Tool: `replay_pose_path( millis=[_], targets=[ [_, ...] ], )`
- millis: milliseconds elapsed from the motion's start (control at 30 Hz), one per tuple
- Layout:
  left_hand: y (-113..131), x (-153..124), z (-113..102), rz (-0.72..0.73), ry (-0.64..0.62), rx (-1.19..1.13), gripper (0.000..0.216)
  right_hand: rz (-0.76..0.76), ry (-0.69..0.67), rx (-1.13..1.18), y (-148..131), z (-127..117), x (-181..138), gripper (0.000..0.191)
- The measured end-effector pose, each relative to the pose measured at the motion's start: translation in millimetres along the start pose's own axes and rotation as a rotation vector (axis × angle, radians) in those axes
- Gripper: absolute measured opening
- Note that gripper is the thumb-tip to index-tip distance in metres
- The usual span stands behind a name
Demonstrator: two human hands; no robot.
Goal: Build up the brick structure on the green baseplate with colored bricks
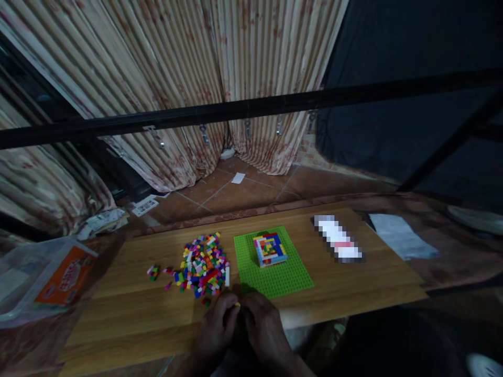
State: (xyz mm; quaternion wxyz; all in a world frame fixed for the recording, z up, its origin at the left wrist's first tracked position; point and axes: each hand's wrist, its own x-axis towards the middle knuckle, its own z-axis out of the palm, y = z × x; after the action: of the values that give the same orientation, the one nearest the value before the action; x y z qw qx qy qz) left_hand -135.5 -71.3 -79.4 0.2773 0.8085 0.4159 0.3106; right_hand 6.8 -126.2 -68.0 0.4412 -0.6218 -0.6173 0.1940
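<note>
My left hand [217,327] and my right hand [264,325] meet at the near edge of a wooden board [353,285], fingers curled together. A tiny yellow brick [237,304] shows between the fingertips of my left hand. What my right hand pinches is hidden. Just beyond the hands lies a pile of small coloured bricks [203,264]. To its right a green baseplate [275,277] carries a flat square build of mixed colours [269,248].
A few stray bricks [153,272] lie left of the pile. A blurred white object [338,238] rests on the board's right side, with a sheet of paper [401,235] beyond it. A plastic bag with an orange pack [63,277] sits left. A black bar [251,110] crosses above.
</note>
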Motion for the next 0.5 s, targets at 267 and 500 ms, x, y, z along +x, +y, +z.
replay_pose_path(
  millis=[267, 500],
  targets=[
    [-1, 2, 1, 0.026, 0.022, -0.032, 0.014, 0.019, 0.025, 0.019, -3, 1, 0, 0.029],
    [1, 4, -2, 0.144, 0.051, 0.096, 0.016, 0.064, 0.112, 0.08, -5, -14, 2, 0.03]
  ],
)
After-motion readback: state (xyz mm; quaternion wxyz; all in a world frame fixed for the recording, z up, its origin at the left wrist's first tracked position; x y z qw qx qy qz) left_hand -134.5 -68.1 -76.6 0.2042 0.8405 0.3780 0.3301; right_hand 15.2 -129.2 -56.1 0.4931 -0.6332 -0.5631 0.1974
